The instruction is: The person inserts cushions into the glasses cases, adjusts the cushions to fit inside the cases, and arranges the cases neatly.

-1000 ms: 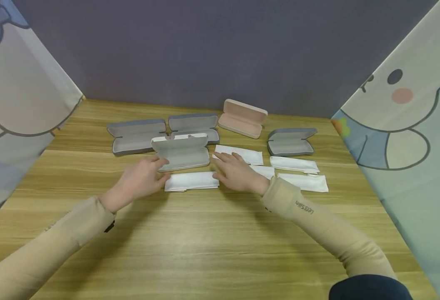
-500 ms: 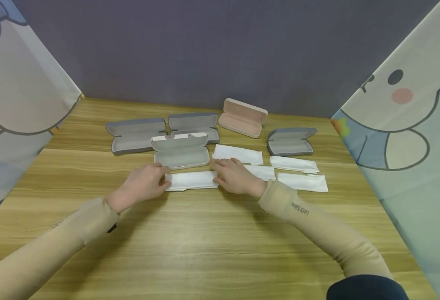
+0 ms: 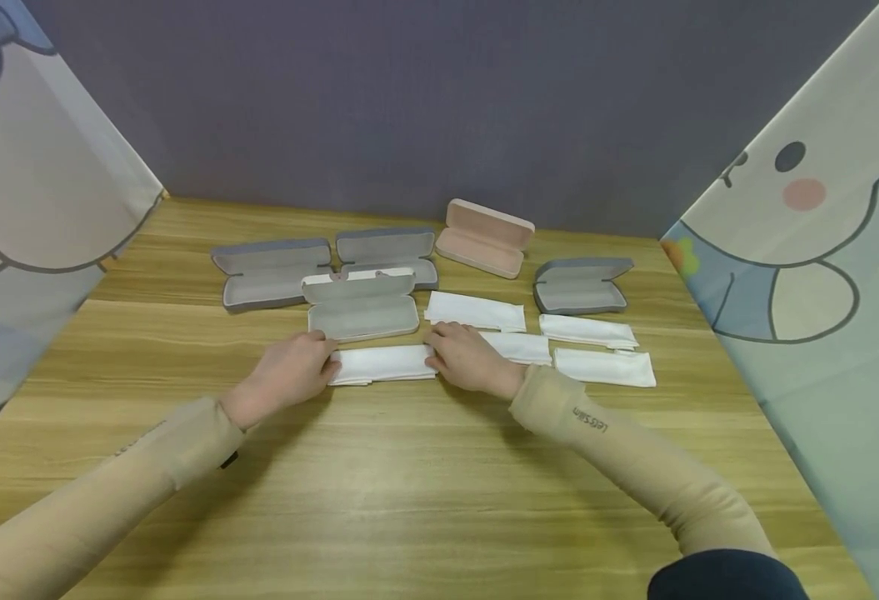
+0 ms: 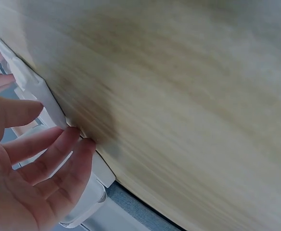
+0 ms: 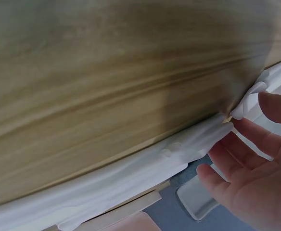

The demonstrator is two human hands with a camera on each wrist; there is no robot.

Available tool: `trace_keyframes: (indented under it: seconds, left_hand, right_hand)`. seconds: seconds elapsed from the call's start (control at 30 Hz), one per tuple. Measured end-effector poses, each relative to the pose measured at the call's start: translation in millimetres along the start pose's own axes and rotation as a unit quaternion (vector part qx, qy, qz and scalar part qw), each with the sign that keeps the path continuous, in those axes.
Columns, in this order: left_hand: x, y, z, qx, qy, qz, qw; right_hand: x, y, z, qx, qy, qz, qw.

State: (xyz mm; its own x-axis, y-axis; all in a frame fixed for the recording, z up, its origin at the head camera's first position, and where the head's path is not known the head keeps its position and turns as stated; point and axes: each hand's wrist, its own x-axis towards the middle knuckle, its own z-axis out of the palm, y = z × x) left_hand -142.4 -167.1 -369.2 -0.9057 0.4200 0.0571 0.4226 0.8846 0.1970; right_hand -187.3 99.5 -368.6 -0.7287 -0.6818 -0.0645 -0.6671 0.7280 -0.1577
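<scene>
In the head view a white folded cloth lies in front of an open light grey glasses case. My left hand pinches its left end between thumb and fingers. At the opposite end, my right hand does the same, its knuckles bent. The left wrist view has the left thumb laid over the cloth, fingertips at its end close to the wood. From the right wrist, the cloth's corner shows between thumb and index finger. Another white cloth runs behind the right hand, partly hidden by it.
Two darker grey open glasses cases stand behind the light one. A pink open case sits at the back, a small grey one to the right. More white cloths lie on the wooden table.
Both hands have come in on the nearest white cloth. The left hand has moved off the light grey case to the cloth's left end, and the right fingers have bent in at the right end.
</scene>
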Motion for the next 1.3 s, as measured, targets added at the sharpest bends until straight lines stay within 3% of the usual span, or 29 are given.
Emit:
trace_keyframes:
  seconds: [0.3,0.6,0.87,1.03,1.3]
  left_hand:
    - [0.7,1.9,2.9,0.012,0.001,-0.008,0.9999]
    - [4.5,1.7,3.0,-0.042,-0.01,-0.025,0.9987]
    - [6.6,1.6,4.1,-0.053,-0.016,-0.025,0.9982]
    - [4.7,1.1,2.0,-0.067,-0.008,-0.021,0.9975]
    - [0.6,0.2,-5.7,-0.11,0.034,0.015,0.9932]
  right_hand:
    - [3.2,-1,4,-0.014,0.02,-0.004,0.9997]
    - [3.1,-3,4,-0.005,0.043,-0.02,0.9989]
    - [1.5,-1,6,-0.005,0.062,-0.029,0.9976]
    - [0.9,-1,3,-0.005,0.061,-0.03,0.9976]
    - [-2.3,-1,-11,0.008,0.065,-0.033,0.9973]
